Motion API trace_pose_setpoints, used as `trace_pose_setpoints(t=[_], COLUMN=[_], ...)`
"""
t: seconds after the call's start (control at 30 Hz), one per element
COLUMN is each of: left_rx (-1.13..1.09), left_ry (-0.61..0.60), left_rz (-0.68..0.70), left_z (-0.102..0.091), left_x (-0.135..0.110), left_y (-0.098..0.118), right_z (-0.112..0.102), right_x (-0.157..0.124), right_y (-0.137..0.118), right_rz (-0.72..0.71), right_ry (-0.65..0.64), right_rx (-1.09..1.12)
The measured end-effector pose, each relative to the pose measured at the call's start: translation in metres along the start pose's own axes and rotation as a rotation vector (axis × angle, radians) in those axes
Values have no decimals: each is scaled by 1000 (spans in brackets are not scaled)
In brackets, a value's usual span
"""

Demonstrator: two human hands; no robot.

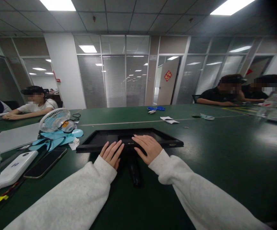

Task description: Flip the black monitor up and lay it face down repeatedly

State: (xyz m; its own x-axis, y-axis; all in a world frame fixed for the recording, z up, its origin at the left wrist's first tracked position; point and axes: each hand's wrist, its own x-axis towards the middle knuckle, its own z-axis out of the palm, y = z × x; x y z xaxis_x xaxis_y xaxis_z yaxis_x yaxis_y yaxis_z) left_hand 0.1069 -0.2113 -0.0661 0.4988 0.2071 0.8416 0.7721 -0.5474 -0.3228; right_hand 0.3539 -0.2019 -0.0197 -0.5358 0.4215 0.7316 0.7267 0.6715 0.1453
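A black flat monitor (pixel 97 140) lies screen-up on the green table (pixel 224 153), its black stand neck (pixel 134 171) pointing toward me. My left hand (pixel 111 154) rests with fingers stretched out on the near edge of the monitor frame. My right hand (pixel 146 147) lies flat, fingers spread, on the same lower bezel just right of the left hand. Neither hand holds anything. Both arms wear light grey sleeves.
Left of the monitor stand a small blue desk fan (pixel 55 120), a black phone (pixel 45 163) and a white power bank (pixel 12 169). Paper scraps (pixel 169 119) and a blue object (pixel 156 109) lie farther back. People sit at the far left and far right.
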Motion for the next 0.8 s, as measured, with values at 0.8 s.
trace_pose_setpoints(t=[0.8], left_rx=[-65], left_ry=[-91], left_rz=[21], left_z=[0], left_x=[-1], left_y=[-11], right_z=[-1], right_x=[1], right_y=[-15], right_rz=[18], right_ry=[-74], right_rx=[127])
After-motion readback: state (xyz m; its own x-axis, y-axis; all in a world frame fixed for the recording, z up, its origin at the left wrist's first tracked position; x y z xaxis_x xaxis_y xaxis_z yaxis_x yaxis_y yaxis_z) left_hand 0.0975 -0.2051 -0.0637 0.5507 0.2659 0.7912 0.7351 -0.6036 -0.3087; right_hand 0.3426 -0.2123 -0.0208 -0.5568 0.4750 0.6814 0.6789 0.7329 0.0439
